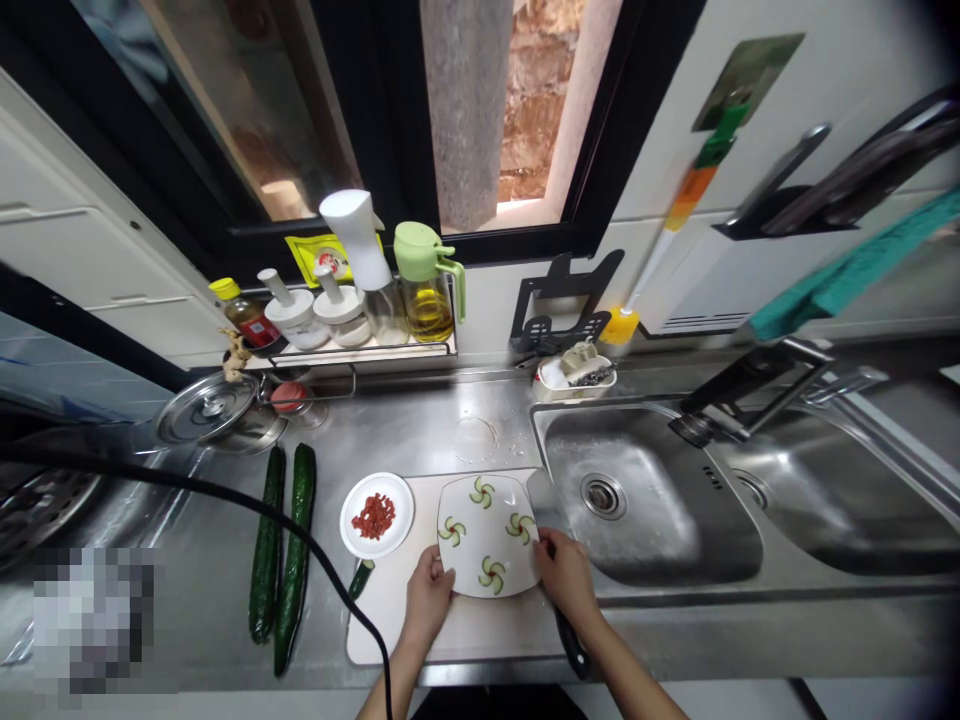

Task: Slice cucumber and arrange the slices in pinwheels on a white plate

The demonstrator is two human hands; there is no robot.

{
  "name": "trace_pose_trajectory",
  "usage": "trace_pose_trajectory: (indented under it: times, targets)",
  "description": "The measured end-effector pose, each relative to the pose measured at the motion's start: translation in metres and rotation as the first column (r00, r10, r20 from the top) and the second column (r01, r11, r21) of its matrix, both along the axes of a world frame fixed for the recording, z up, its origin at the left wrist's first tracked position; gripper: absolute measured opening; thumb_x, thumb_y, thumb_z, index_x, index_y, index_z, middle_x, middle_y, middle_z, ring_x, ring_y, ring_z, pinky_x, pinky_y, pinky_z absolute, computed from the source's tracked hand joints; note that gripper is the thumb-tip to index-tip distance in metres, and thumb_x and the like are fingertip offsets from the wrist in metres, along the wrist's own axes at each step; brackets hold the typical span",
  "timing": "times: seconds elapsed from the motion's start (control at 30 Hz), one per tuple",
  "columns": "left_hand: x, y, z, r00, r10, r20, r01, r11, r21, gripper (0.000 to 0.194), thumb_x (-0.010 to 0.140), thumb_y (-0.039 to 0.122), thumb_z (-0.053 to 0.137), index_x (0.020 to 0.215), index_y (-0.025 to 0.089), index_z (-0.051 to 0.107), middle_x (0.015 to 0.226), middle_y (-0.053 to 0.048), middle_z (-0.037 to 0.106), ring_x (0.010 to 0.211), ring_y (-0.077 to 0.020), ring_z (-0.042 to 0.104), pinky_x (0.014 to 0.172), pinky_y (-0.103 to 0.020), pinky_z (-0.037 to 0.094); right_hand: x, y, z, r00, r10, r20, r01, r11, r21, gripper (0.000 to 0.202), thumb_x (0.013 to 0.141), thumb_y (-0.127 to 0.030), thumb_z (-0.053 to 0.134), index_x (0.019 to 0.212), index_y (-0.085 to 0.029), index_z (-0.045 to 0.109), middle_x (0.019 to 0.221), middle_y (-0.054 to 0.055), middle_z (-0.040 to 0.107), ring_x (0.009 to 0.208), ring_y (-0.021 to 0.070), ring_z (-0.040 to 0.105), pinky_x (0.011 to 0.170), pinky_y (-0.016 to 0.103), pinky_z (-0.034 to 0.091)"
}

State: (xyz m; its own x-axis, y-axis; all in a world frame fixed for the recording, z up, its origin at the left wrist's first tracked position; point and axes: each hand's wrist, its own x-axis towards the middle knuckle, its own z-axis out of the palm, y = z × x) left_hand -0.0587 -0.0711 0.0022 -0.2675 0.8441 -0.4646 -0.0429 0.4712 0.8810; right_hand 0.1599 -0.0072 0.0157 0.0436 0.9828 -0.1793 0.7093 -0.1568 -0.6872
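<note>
White plate [478, 538], clamped by fingers of the left hand [429, 598] at eight o'clock and right hand [564, 572] at four: hold it level, lest its pinwheels [492, 575] slide.

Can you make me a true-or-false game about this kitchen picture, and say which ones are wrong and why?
1. The left hand and the right hand grip opposite edges of the square plate. True.
2. The square plate is plain white. False: it bears four green swirls.
3. Two long cucumbers lie on the counter, left of the round white dish. True.
4. The round white dish holds green bits. False: it holds red bits.
5. The oil jug has a light green lid. True.
</note>
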Motion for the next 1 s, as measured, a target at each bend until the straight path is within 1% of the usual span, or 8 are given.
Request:
trace_pose_trajectory:
  times: [0.23, 0.4, 0.47, 0.57, 0.67, 0.8, 0.87, 1.0]
  targets:
    - [-0.005, 0.001, 0.006, 0.998, 0.034, 0.059, -0.034, 0.999, -0.006, 0.039, 0.069, 0.035, 0.064, 0.103, 0.017, 0.056, 0.056, 0.009, 0.04, 0.052, -0.0102, 0.046, 0.053, -0.023, 0.043, -0.002, 0.006, 0.005, 0.985, -0.068, -0.159, 0.06, 0.997, -0.057, 0.032, 0.07, -0.035, 0.045, 0.083, -0.018, 0.068, 0.065, 0.005, 0.066, 0.063, 0.0218, 0.059, 0.064, 0.032, 0.042]
    - [-0.015, 0.0, 0.025, 0.99, 0.07, 0.126, -0.067, 0.997, -0.026, 0.044, 0.066, 0.04, 0.067, 0.102, 0.018, 0.056, 0.055, 0.01, 0.038, 0.051, -0.0095, 0.047, 0.053, -0.023, 0.044, -0.006, 0.009, 0.015, 0.937, -0.099, -0.335, 0.064, 0.991, -0.115, 0.031, 0.068, -0.042, 0.05, 0.082, -0.018, 0.064, 0.067, 0.005, 0.066, 0.063, 0.0211, 0.06, 0.06, 0.031, 0.046]
    - [-0.019, 0.0, 0.037, 0.985, 0.074, 0.158, -0.071, 0.997, -0.025, 0.045, 0.065, 0.042, 0.069, 0.102, 0.019, 0.056, 0.055, 0.01, 0.041, 0.051, -0.0099, 0.049, 0.053, -0.022, 0.043, -0.009, 0.008, 0.022, 0.871, -0.122, -0.476, 0.051, 0.986, -0.16, 0.031, 0.068, -0.044, 0.056, 0.083, -0.019, 0.063, 0.072, 0.005, 0.067, 0.067, 0.0208, 0.061, 0.061, 0.031, 0.047]
    - [-0.023, 0.0, 0.058, 0.977, 0.074, 0.202, -0.071, 0.997, -0.022, 0.049, 0.064, 0.045, 0.07, 0.103, 0.02, 0.055, 0.062, 0.005, 0.057, 0.058, -0.013, 0.057, 0.055, -0.023, 0.044, -0.013, 0.005, 0.034, 0.672, -0.217, -0.709, 0.035, 0.965, -0.262, 0.032, 0.064, -0.041, 0.069, 0.086, -0.02, 0.062, 0.08, 0.004, 0.068, 0.074, 0.0201, 0.062, 0.064, 0.029, 0.047]
    - [-0.024, 0.001, 0.076, 0.967, 0.074, 0.244, -0.073, 0.997, -0.015, 0.051, 0.062, 0.047, 0.072, 0.101, 0.02, 0.055, 0.073, 0.0, 0.066, 0.06, -0.014, 0.06, 0.054, -0.023, 0.044, -0.016, 0.002, 0.046, 0.524, -0.297, -0.798, 0.004, 0.938, -0.347, 0.036, 0.061, -0.037, 0.074, 0.09, -0.022, 0.057, 0.086, 0.003, 0.067, 0.076, 0.0189, 0.062, 0.064, 0.028, 0.047]
    - [-0.023, 0.001, 0.091, 0.96, 0.092, 0.266, -0.093, 0.996, -0.01, 0.051, 0.06, 0.048, 0.074, 0.098, 0.021, 0.055, 0.083, -0.003, 0.07, 0.063, -0.0144, 0.062, 0.054, -0.022, 0.045, -0.021, -0.002, 0.062, 0.345, -0.372, -0.862, -0.095, 0.9, -0.426, 0.044, 0.064, -0.031, 0.075, 0.096, -0.026, 0.047, 0.086, -0.001, 0.066, 0.073, 0.0166, 0.063, 0.065, 0.029, 0.047]
    - [-0.023, 0.002, 0.095, 0.96, 0.095, 0.265, -0.094, 0.995, -0.016, 0.051, 0.059, 0.049, 0.074, 0.097, 0.021, 0.055, 0.084, -0.004, 0.07, 0.065, -0.0144, 0.063, 0.054, -0.022, 0.046, -0.024, -0.004, 0.068, 0.311, -0.402, -0.861, -0.113, 0.884, -0.453, 0.047, 0.065, -0.03, 0.075, 0.099, -0.028, 0.043, 0.086, -0.002, 0.066, 0.071, 0.0152, 0.062, 0.064, 0.028, 0.047]
    - [-0.021, 0.002, 0.1, 0.951, 0.094, 0.293, -0.091, 0.996, -0.024, 0.052, 0.059, 0.049, 0.075, 0.097, 0.02, 0.055, 0.086, -0.005, 0.071, 0.065, -0.0145, 0.064, 0.054, -0.022, 0.046, -0.028, -0.006, 0.073, 0.299, -0.438, -0.848, -0.109, 0.867, -0.487, 0.052, 0.064, -0.027, 0.075, 0.102, -0.03, 0.04, 0.097, -0.002, 0.063, 0.072, 0.016, 0.062, 0.06, 0.029, 0.049]
